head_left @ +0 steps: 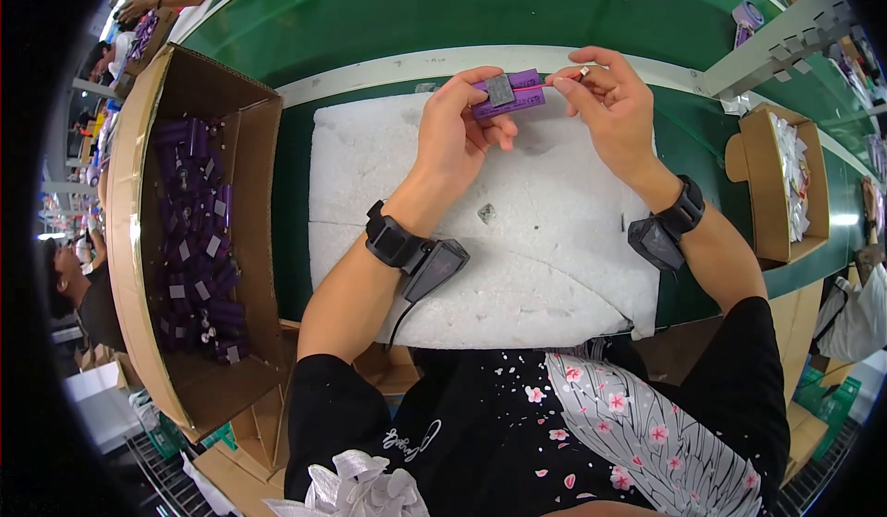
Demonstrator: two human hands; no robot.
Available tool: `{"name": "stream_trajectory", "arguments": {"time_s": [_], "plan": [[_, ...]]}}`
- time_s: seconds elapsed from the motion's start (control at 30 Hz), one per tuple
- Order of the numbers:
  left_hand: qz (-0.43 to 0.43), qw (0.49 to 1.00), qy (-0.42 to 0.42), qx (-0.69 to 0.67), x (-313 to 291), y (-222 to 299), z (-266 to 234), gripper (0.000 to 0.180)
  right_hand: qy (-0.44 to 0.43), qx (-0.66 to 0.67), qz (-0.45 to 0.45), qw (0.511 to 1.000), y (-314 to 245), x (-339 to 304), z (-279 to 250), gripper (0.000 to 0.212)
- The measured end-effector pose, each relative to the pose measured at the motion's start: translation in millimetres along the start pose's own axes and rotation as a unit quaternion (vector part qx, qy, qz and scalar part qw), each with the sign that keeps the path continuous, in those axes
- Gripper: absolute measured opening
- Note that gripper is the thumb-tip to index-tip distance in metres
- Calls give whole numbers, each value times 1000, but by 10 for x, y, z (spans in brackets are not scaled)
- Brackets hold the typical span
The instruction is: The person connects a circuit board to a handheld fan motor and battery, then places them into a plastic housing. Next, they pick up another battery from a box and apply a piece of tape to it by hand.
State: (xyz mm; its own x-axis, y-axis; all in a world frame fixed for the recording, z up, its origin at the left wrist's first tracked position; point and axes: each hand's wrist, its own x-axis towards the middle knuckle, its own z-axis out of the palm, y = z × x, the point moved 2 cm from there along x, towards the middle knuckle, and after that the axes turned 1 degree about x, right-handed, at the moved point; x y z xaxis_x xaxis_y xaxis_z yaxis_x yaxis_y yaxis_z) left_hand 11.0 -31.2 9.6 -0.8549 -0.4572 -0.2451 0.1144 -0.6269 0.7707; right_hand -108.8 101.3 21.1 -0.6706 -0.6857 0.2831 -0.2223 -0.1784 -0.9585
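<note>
My left hand (459, 133) grips a purple battery pack (511, 93) with a grey pad on its top, holding it above the far edge of a white foam sheet (545, 267). My right hand (610, 101) pinches a thin red wire (564, 79) with a small connector that leads off the pack's right end. Both wrists wear black bands with small black devices attached.
A large open cardboard box (199, 240) at my left holds several purple battery packs. A smaller cardboard box (776, 184) with white bags stands at the right. A green conveyor belt (416, 9) runs beyond the foam. Another person sits at the far left (74, 286).
</note>
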Motion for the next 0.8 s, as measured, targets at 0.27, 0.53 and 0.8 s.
{"name": "stream_trajectory", "arguments": {"time_s": [0.27, 0.53, 0.8], "plan": [[-4, 1000, -9, 5, 6, 4, 19, 31, 16, -82, -23, 996, 22, -3, -48, 13], [-10, 1000, -16, 17, 0, 0, 13, 31, -3, -61, -3, 998, 29, 3, -37, 7], [-8, 999, -21, 28, -4, 8, 51, 29, -14, -35, -22, 999, 36, 8, -41, 8]]}}
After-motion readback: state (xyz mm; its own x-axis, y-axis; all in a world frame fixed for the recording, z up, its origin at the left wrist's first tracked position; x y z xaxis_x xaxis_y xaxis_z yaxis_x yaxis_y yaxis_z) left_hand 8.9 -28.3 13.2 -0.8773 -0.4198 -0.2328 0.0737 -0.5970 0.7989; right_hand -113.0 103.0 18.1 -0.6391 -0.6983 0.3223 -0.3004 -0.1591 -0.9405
